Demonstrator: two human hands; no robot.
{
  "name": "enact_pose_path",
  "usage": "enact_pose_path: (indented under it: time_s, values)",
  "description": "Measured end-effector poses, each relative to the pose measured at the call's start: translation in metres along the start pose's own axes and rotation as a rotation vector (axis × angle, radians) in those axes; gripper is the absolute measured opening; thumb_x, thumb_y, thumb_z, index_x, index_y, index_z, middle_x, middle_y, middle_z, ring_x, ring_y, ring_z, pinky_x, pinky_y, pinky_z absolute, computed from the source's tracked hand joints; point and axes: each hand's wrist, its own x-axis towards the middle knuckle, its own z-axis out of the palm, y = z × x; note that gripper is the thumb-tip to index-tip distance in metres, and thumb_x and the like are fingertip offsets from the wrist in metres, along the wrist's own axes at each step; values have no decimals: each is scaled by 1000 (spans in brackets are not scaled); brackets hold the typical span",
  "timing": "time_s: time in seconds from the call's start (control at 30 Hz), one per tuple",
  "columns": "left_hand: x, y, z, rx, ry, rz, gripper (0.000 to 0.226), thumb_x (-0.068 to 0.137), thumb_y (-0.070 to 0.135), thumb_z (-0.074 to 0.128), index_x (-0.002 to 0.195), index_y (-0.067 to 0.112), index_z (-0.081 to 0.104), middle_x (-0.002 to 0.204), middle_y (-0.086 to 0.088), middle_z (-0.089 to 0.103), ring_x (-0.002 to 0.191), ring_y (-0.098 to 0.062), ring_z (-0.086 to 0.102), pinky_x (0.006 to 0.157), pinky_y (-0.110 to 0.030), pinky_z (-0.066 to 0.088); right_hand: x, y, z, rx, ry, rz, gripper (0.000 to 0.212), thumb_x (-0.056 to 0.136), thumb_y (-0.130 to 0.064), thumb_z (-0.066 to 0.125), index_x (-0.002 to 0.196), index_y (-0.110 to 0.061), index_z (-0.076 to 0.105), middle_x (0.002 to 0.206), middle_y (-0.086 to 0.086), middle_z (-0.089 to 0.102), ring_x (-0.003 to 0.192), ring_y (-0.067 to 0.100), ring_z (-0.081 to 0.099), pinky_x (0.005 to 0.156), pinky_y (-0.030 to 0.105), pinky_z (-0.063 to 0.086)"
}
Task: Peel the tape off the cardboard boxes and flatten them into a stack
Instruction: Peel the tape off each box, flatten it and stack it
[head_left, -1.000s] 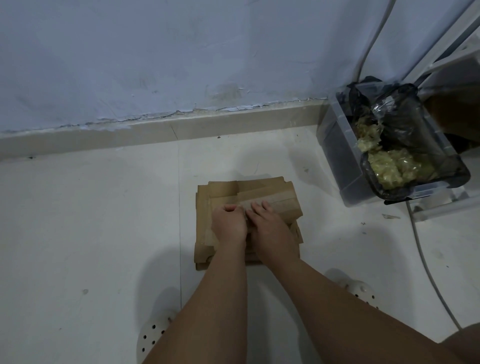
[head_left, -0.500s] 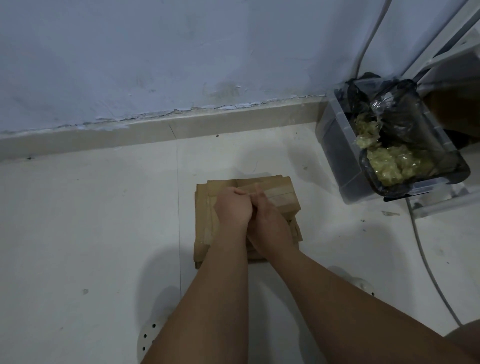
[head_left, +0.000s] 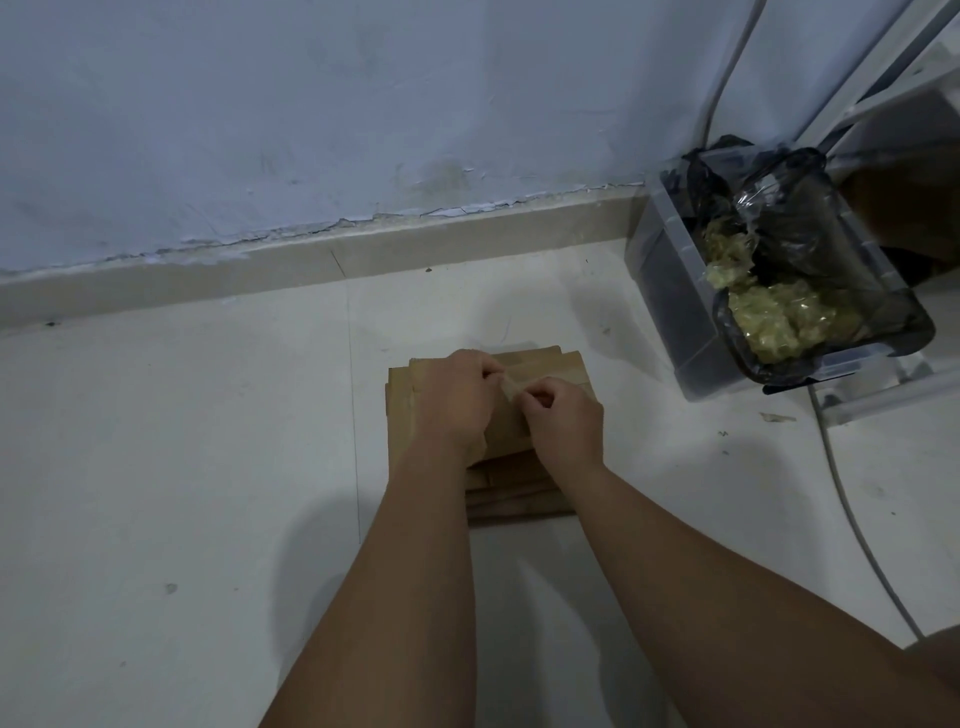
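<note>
Bin (head_left: 670, 291) w/ tape wads (head_left: 779, 322), hands (head_left: 457, 402) (head_left: 566, 421) pinching tape strip (head_left: 511, 385)

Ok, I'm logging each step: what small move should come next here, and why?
Probably pull the tape strip up off the cardboard stack: the left hand and right hand both pinch it over the stack, and the bin at right holds wadded tape.

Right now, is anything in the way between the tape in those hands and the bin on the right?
Nothing visible. The left hand and right hand pinch the tape strip over the cardboard stack; only floor lies between it and the open-topped bin holding crumpled tape.
</note>
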Motion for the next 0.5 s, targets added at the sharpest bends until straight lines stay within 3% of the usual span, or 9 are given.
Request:
enact_pose_path:
  time_s: [0.1,0.17,0.33,0.5]
  values:
    - [-9,-12,20,-14,154,-117,27,98,18,46,115,15,66,109,-1,67,94,-13,59,81,-19,43,3,0,-1,52,2,57,16,91,-25,60,96,-15,71,88,-4,69,73,4,56,56,11,36]
    - [-17,-16,35,-35,154,-156,30,97,19,48,124,15,61,120,-5,61,105,-17,57,88,-26,45,3,1,-1,93,2,87,15,90,-25,60,96,-16,71,86,-7,67,72,0,55,56,10,35]
    - [-36,-18,63,64,131,-45,39,93,28,56,132,22,54,146,-7,37,127,-24,38,98,-34,43,3,-2,-7,185,-1,151,11,86,-21,64,77,-28,66,72,-16,62,65,-1,57,47,7,36]
    - [-42,-25,73,165,124,-23,49,96,40,46,144,31,38,153,-1,26,129,-24,33,99,-34,40,-1,-4,-9,277,-3,185,17,85,-21,67,70,-29,63,71,-14,63,56,-3,59,40,6,38]
